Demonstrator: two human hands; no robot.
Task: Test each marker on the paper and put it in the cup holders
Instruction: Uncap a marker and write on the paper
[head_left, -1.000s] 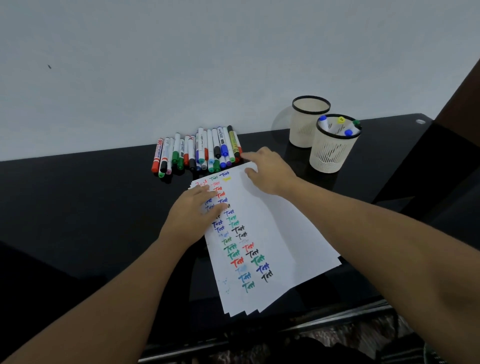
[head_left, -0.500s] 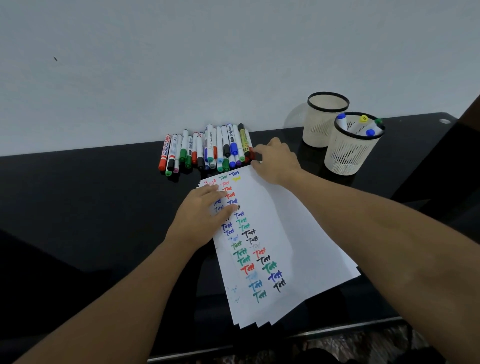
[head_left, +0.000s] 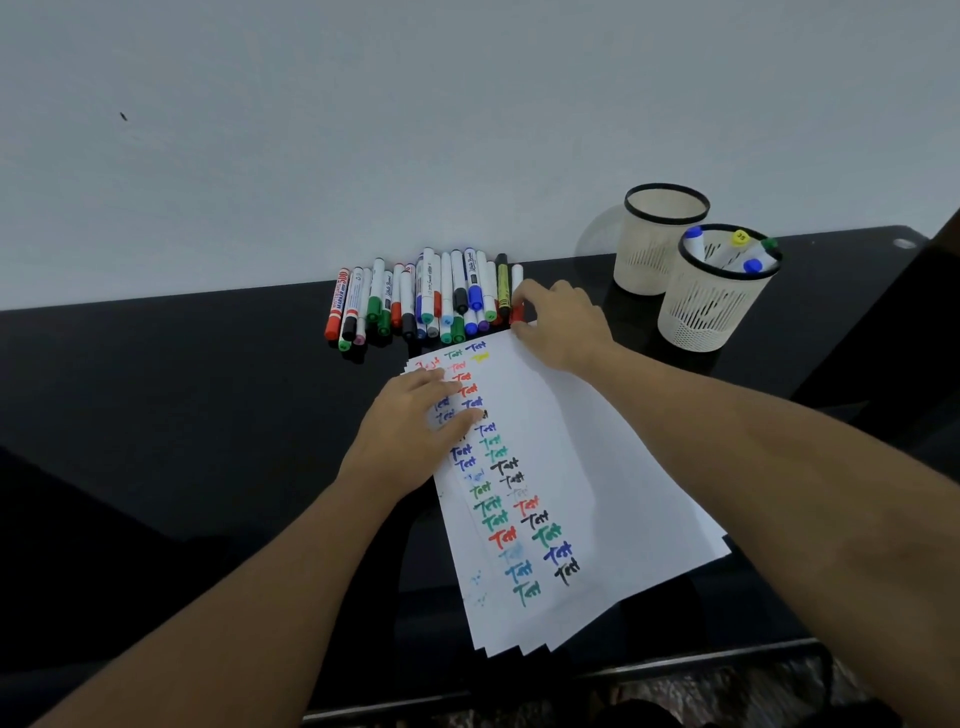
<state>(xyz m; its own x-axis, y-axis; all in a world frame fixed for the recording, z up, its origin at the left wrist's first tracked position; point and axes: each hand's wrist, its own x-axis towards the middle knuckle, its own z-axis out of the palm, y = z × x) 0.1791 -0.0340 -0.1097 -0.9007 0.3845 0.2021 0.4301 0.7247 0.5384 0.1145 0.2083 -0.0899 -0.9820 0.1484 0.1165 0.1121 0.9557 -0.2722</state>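
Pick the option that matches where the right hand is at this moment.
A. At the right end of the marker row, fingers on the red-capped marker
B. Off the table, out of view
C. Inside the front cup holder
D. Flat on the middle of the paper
A: the right hand reaches to the right end of the marker row, its fingers closing on the red-capped marker, while the left hand rests on the paper.
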